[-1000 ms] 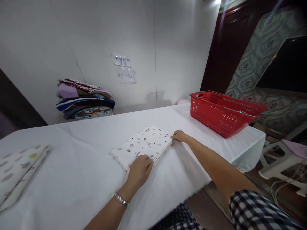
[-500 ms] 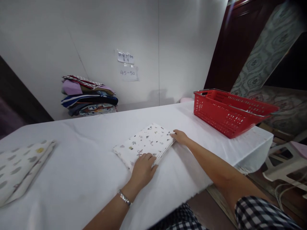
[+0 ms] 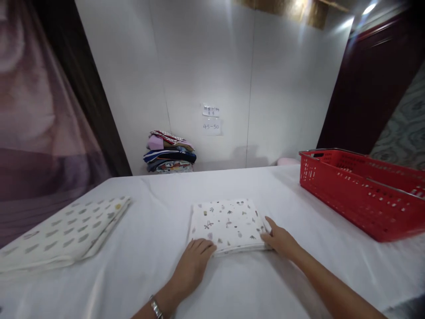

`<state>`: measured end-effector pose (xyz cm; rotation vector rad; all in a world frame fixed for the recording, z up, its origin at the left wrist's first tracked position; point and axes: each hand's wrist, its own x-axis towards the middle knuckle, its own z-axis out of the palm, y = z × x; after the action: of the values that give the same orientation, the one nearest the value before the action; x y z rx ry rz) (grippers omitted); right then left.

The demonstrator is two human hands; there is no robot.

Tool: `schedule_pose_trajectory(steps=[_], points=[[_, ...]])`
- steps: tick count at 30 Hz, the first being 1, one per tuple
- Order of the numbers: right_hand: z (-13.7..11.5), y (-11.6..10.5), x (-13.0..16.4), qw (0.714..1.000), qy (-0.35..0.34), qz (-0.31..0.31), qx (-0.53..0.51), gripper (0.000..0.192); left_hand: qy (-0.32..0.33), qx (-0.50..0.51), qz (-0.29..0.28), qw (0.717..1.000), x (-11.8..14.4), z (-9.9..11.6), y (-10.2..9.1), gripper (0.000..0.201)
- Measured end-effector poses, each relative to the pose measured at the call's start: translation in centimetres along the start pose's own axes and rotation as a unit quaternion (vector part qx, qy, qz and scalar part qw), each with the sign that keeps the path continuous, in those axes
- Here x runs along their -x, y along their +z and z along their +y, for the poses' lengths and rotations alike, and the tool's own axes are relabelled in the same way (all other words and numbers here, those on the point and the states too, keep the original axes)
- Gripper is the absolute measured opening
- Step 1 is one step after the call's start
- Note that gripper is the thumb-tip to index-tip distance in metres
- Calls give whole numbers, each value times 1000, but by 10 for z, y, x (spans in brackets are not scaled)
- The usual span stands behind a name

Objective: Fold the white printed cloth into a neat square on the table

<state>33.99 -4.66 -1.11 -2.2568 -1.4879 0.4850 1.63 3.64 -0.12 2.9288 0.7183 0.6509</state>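
Observation:
A white folded cloth [image 3: 229,223] with small printed plants and shapes lies flat on the table in front of me, its near edge showing several layers. At its near left corner, my left hand [image 3: 195,261] has its fingers closed over the edge; a silver bracelet is on that wrist. My right hand [image 3: 280,239] grips the near right corner, thumb on top and the index finger along the side. The undersides of both grips are hidden.
Left on the white-covered table [image 3: 152,274] lies another folded cloth [image 3: 69,230] with grey spots. A red plastic basket [image 3: 352,190] with metal handles stands right. Behind the table's far edge is a stack of folded fabrics [image 3: 171,153], with paper signs [image 3: 211,126] on the wall.
The patterned cloth has turned so that its near edge lies roughly level across my view, both hands staying at its corners. My view has tilted up and swung left.

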Motion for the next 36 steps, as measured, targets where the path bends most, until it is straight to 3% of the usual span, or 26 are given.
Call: schedule_pose_trajectory(steps=[3, 5, 9, 13, 16, 21, 25, 32, 36], points=[[-21, -3, 4, 990, -89, 96, 56, 61, -9, 23, 24, 999, -3, 0, -3, 26], [-45, -7, 0, 973, -183, 122, 65, 55, -26, 22, 41, 999, -14, 5, 0, 23], [-84, 0, -10, 950, -297, 72, 64, 53, -28, -13, 37, 999, -36, 14, 16, 35], [-81, 20, -12, 955, -276, -16, 104, 54, -12, -58, 4, 998, -34, 16, 37, 54], [-68, 30, -10, 957, -259, -36, 127, 55, -11, -65, -20, 998, -26, 18, 43, 60], [-59, 35, -10, 955, -257, -21, 145, 56, -24, -43, -46, 998, -20, 25, 31, 58], [-55, 37, -14, 953, -262, -25, 150, 56, -53, -27, -54, 997, -2, 10, 16, 52], [-50, 37, -15, 951, -261, -22, 162, 55, -198, -28, -52, 979, 53, -31, -10, 42], [-50, 37, -15, 950, -258, -23, 173, 56, -306, 36, 19, 951, 61, -30, -18, 36]])
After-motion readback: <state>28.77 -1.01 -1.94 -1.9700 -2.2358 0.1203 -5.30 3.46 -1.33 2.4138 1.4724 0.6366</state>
